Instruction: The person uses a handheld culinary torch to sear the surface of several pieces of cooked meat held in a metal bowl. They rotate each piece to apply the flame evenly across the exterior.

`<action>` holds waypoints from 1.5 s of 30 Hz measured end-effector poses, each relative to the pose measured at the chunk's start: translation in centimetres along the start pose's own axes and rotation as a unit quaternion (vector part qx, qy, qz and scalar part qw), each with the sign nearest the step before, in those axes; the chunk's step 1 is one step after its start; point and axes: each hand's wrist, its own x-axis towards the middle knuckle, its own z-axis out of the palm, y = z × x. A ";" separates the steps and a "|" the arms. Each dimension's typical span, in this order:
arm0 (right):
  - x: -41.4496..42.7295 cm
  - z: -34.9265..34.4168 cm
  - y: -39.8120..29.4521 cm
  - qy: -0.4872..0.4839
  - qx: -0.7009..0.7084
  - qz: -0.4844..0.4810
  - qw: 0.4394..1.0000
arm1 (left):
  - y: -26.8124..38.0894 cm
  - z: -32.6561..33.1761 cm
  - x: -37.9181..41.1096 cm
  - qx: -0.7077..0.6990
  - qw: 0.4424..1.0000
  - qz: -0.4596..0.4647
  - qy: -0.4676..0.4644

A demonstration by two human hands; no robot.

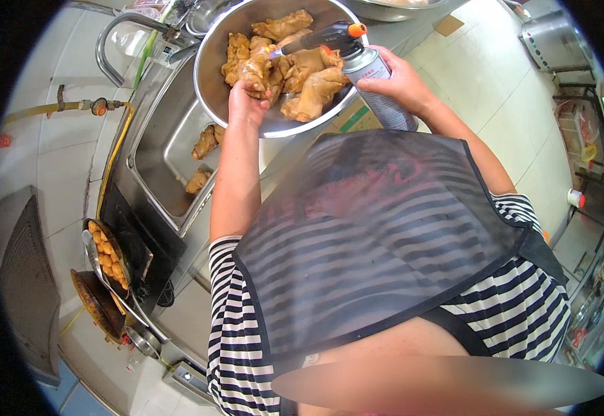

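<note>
A steel basin (202,99) holds several browned pieces of meat that look like pig's trotters. My left hand (248,104) grips the lower end of one trotter (255,67) at the basin's left side. In my right hand (403,80) is a gas canister (382,99), held around its upper body. Screwed on top of it is a black blowtorch head (322,37) with an orange knob, its nozzle directed left at the trotter in my left hand. A small bluish flame shows at the nozzle tip. Other trotters (317,93) lie beside and behind that piece.
A steel sink (151,140) with more meat pieces (198,179) is left of the basin, under a curved faucet (105,47). Lower left, a wok (92,223) holds round fried pieces and a ladle. A yellow gas pipe (117,156) runs down the tiled wall.
</note>
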 end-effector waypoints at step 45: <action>-3.5 -4.6 0.0 0.122 -0.048 0.006 0.991 | 2.7 -6.5 -9.5 0.550 0.706 0.420 0.151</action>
